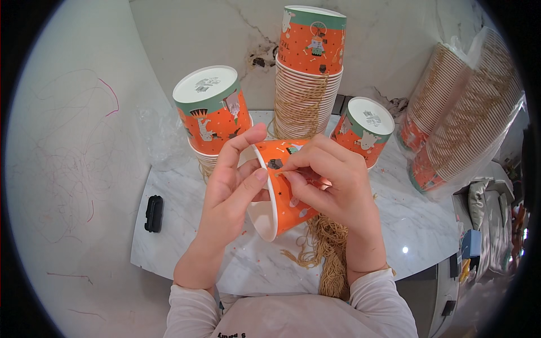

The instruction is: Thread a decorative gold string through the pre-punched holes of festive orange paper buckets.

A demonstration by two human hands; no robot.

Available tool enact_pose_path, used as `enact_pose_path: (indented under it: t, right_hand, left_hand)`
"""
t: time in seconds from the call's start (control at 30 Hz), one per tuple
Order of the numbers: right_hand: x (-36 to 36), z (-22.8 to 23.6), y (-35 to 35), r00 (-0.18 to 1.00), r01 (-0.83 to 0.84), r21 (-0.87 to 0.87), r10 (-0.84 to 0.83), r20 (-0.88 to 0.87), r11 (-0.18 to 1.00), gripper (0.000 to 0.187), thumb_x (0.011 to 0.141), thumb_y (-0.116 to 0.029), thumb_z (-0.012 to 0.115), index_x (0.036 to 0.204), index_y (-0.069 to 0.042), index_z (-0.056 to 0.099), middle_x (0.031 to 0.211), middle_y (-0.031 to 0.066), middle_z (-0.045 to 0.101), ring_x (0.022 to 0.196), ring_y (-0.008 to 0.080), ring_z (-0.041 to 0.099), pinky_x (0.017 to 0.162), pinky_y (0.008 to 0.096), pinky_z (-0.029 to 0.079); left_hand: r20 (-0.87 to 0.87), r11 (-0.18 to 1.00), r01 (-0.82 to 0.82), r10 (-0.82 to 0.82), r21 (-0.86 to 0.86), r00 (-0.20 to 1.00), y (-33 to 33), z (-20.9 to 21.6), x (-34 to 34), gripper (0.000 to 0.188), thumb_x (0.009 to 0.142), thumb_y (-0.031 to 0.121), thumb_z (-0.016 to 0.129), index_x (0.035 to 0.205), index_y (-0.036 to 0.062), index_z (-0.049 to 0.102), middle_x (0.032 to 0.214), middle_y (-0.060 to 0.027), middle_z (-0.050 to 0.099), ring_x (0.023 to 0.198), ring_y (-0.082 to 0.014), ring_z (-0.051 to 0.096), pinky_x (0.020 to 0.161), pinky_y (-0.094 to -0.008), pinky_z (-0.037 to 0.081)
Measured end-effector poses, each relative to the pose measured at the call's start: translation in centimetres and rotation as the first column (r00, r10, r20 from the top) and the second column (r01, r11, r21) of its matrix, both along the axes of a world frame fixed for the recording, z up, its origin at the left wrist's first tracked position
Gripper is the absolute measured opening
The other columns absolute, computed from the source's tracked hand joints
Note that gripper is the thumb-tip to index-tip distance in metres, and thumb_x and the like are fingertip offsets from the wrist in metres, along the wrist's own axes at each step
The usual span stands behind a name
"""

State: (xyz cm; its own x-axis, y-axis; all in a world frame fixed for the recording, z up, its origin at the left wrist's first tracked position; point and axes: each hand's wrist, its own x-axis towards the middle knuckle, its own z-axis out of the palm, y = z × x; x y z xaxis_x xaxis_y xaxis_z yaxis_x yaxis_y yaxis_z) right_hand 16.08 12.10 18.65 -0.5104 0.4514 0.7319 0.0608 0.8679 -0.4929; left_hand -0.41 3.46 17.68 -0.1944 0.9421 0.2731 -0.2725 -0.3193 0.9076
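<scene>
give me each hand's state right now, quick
Left hand: loosely curled at the mouth of the orange cup; firm grip can't be told.
Right hand: closed, pinching at that cup's side; what's pinched can't be told.

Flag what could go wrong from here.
1. The orange cup is tipped on its side between the left hand and right hand; it could slip or dent if pressed hard.
2. The loose tan strings near the right hand might tangle or snag.
3. The tall cup stack behind could topple if bumped.
</scene>
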Motion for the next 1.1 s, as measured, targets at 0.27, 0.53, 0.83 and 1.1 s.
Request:
enact_pose_path:
  t: [0.27,0.53,0.83,1.1]
  right_hand:
    - [-0.1,-0.1,0.1,1.0,0.017,0.027,-0.018,0.023,0.999,0.015,0.079,-0.004,0.074,0.091,-0.005,0.066,0.082,0.0066,0.061,0.069,0.0226,0.065,0.06,0.0331,0.052]
    - [-0.8,-0.6,0.4,1.0,0.025,-0.009,-0.025,0.015,1.0,0.014,0.081,-0.004,0.074,0.092,-0.004,0.066,0.083,0.0073,0.062,0.071,0.0247,0.065,0.06,0.034,0.052]
    - [-1.2,-0.7,0.4,0.996,-0.008,-0.067,0.002,-0.09,0.998,0.012,0.085,-0.003,0.075,0.095,-0.002,0.068,0.084,0.0079,0.062,0.071,0.0218,0.065,0.06,0.0313,0.052]
    - [-1.1,-0.5,0.2,0.993,-0.01,-0.128,-0.005,-0.118,0.992,0.01,0.087,-0.003,0.073,0.096,0.0,0.069,0.085,0.0079,0.062,0.07,0.0183,0.064,0.061,0.0287,0.052]
  left_hand:
    - [0.01,1.0,0.022,-0.022,0.003,1.0,0.1,-0.2,0.0,0.055,0.097,0.008,0.056,0.149,0.0015,0.039,0.145,-0.0143,0.052,0.116,-0.0169,0.064,0.085,-0.0323,0.062]
    - [-0.047,0.989,-0.042,0.05,0.145,0.998,0.9,-1.4,-0.4,0.058,0.094,-0.006,0.052,0.149,0.0044,0.037,0.163,-0.0107,0.027,0.128,-0.0252,0.059,0.095,-0.0365,0.059]
    - [0.077,0.967,-0.197,0.187,0.159,0.979,1.1,-1.8,0.3,0.062,0.086,-0.018,0.066,0.134,0.0063,0.035,0.157,-0.0137,0.024,0.126,-0.0329,0.059,0.104,-0.0427,0.056]
    - [-0.15,0.924,-0.289,0.332,0.252,0.931,1.8,-2.5,0.2,0.038,0.086,-0.013,0.069,0.119,-0.0006,0.055,0.145,-0.0093,0.034,0.119,-0.0239,0.06,0.1,-0.0358,0.057]
